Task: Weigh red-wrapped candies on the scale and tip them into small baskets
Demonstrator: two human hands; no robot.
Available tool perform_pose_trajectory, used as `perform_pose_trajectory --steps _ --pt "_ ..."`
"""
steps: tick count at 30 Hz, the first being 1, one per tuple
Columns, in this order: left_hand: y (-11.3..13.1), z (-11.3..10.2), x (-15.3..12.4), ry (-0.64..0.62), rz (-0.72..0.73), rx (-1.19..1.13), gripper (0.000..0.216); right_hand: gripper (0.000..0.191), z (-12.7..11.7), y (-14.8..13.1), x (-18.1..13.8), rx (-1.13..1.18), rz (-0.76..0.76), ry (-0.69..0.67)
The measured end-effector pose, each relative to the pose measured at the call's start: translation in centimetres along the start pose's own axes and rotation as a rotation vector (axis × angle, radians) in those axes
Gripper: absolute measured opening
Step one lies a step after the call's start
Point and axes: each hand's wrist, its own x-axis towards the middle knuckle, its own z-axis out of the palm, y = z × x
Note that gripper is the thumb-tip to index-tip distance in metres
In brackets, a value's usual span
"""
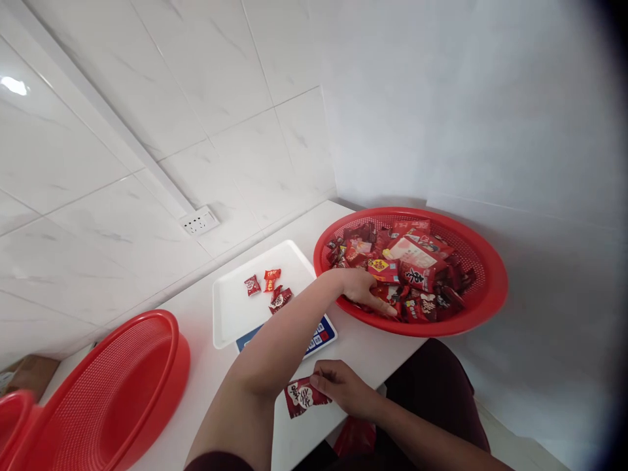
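My left hand (366,291) reaches across into a red perforated basket (493,288) heaped with red-wrapped snack packets (417,276). Its index finger stretches over the packets near the front rim; the other fingers are partly hidden, and no held item shows. Below that forearm, my right hand (346,389) pinches a red snack packet (305,397) with white and dark lettering by one end, above the table. Left of the basket is a weighing scale with a white tray (230,304) and a blue keypad (321,332), partly covered by my left arm. Several small red packets (271,281) lie on the tray.
A red basket (169,333) stands at the left of the white table (196,386), with part of another red basket (14,415) beside it. A cardboard box (32,379) is at the far left. Walls border the table; one carries a socket (200,221).
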Motion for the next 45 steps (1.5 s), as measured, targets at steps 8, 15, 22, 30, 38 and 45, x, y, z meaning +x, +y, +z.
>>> perform_pose_trajectory --steps 8,15,22,30,38,45 --pt "5.7 2.2 0.8 0.363 -0.203 0.09 0.068 0.052 0.2 -1.0 0.0 0.012 -0.035 -0.006" --pt "6.8 2.8 1.4 0.285 -0.14 0.136 0.059 0.045 0.3 -0.8 0.0 0.01 -0.049 0.002" --pt "4.8 2.2 0.7 0.289 -0.067 -0.019 0.044 0.054 0.1 -0.6 -0.3 -0.009 -0.046 0.002" --pt "0.9 0.9 -0.8 0.398 -0.061 -0.375 0.028 0.055 0.0 -0.1 -0.2 -0.033 -0.001 0.013" --pt "-2.5 1.5 -0.1 0.604 -0.123 -0.672 0.039 0.056 0.1 -0.6 -0.2 -0.032 -0.001 0.013" --pt "-3.6 0.4 -0.2 0.718 -0.224 -0.543 0.039 0.057 0.1 -0.6 -0.2 -0.025 0.01 0.015"
